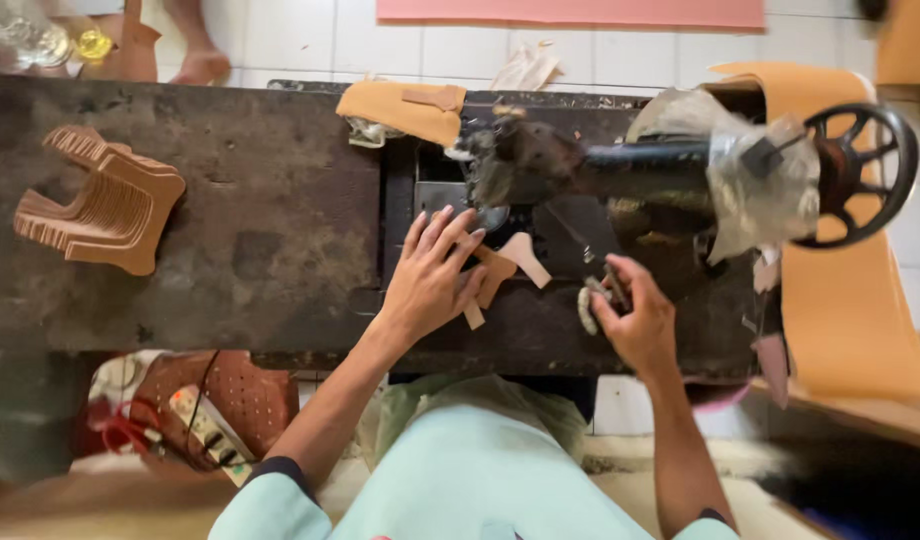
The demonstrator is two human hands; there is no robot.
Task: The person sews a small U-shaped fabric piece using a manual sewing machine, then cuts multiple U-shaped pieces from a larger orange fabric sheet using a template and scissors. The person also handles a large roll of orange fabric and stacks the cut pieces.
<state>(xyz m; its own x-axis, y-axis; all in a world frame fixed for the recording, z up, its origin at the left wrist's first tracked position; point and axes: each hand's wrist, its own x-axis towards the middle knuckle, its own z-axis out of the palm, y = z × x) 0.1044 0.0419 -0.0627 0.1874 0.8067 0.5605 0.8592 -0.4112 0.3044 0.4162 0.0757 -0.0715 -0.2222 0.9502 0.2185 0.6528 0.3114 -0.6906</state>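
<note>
The left hand [432, 275] lay flat with fingers spread, pressing tan leather pieces [500, 268] just right of its fingertips, beside the sewing machine [620, 170]. The right hand [635, 315] pinched a small tool [602, 290]. To sew neatly, I think the leather should stay flat.

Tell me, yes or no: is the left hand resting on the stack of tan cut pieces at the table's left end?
No: the left hand presses a tan piece beside the sewing machine, apart from that stack.

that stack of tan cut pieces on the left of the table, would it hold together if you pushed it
The stack of tan cut pieces looks fanned, so a push would probably slide layers apart. The thin, flat pieces likely flex when lifted, and seem light. It lies apart from the left hand.
</note>
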